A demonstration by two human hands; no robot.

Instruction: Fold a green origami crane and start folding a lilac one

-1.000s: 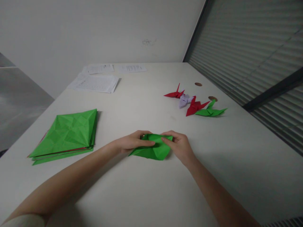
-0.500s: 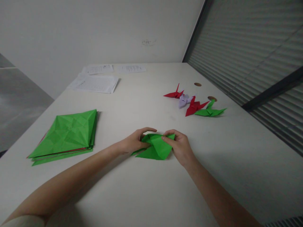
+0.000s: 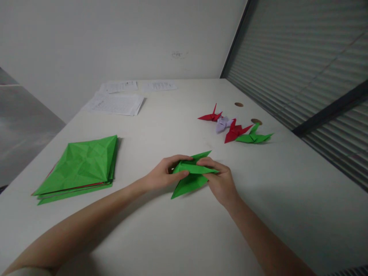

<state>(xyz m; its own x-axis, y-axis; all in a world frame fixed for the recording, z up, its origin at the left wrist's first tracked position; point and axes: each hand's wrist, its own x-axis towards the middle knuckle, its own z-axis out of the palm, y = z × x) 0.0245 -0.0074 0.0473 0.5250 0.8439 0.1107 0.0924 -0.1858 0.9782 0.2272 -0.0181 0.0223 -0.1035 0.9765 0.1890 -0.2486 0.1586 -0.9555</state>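
While the left forearm slants in from the lower left corner and the right one from the lower right, both hands meet over a piece of folded green paper (image 3: 189, 184) at the middle of the near part of the white table (image 3: 149, 237). The left hand (image 3: 163, 173) is partly curled, its thumb along the near side of a fold and its forefinger stretched across the far side, with the paper held in between. The right hand (image 3: 222, 179) is closed more tightly, pinching a narrow raised flap at the paper's right end, the wrist bent inward. One pointed corner sticks out beyond the hands and another comes down toward the near side.

The paper's left end is covered by the left hand, and the remaining fingers of both hands are largely out of sight, so I cannot tell how they grip underneath. Whether the paper touches the table is hard to make out. A pale sleeve (image 3: 31, 271) is cut off at the bottom edge, and the right upper arm lies outside the view. Print on the far sheets (image 3: 116, 104) is too small to read.
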